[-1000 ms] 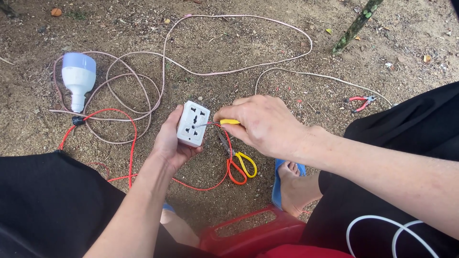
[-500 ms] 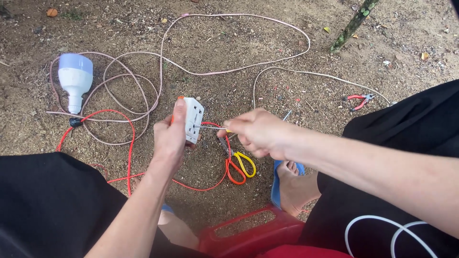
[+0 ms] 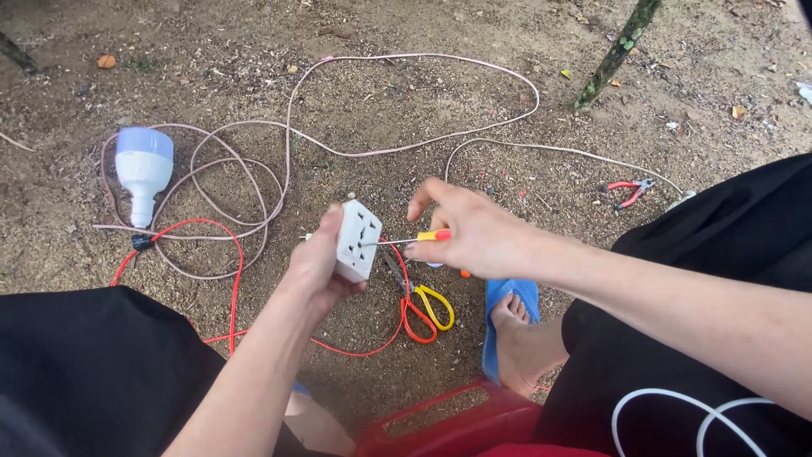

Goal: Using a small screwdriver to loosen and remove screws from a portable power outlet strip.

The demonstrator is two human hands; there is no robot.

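Since half a second ago, the left hand (image 3: 317, 262) has turned the white socket block (image 3: 358, 239) so its holed face shows again, and the right hand (image 3: 474, 233) has brought the screwdriver (image 3: 406, 240) flat against that face. Left grip is closed around the block, thumb along its near edge, holding it above the dirt ground (image 3: 406, 110). Right grip pinches the screwdriver's yellow and red handle, its thin shaft touching the block's face. Below the hands lie scissors (image 3: 423, 309) with yellow and red loops on a red wire (image 3: 228, 262). A white bulb (image 3: 142, 173) rests well apart at left among pinkish cable (image 3: 406, 59); red pliers (image 3: 628, 190) lie at right.
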